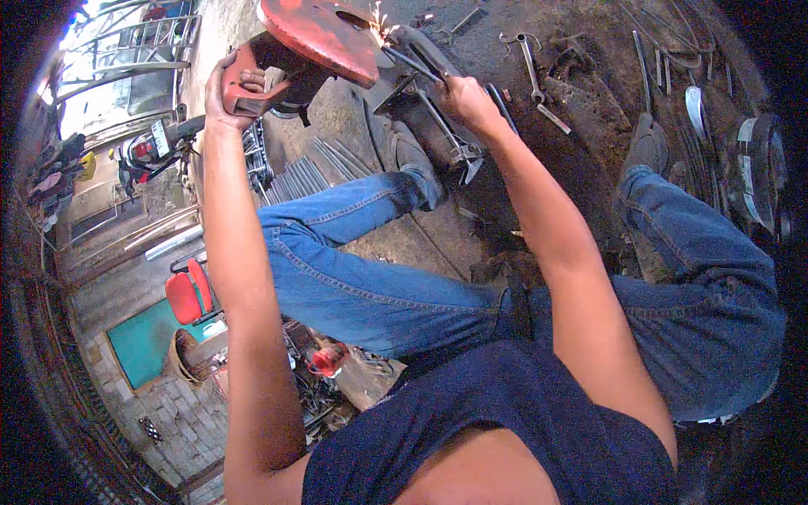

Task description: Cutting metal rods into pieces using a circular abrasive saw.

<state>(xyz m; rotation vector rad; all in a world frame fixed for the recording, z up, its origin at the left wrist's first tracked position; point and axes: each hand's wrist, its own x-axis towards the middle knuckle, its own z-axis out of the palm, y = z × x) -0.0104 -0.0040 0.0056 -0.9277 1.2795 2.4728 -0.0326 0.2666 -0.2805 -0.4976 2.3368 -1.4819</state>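
Closest to me are the navy shirt (513, 379) and blue jeans (379, 303), knees spread wide. Beyond them both bare arms stretch forward. I see the left hand (218, 99) wrapped round the red loop handle (246, 101) of what looks like a cut-off saw, its red guard (324, 38) just ahead. The right hand (467, 103) is closed around a dark metal bar (410, 63), whose far end meets a burst of sparks (380, 32) beside the guard's edge. The wheel itself is hidden from me, so I can't be sure where it touches.

My worry is the bar: held by 1 bare hand, it could snatch or spin if the wheel bites, dragging those fingers in. No glove shows on either of the 2 hands, so hot grit could make the grip flinch.

Past the hands, a wrench (532, 71) lies on the dark floor, and metal rods (295, 181) lie beyond the left knee. Farther off stand a red chair (187, 292) and a motorbike (150, 150).
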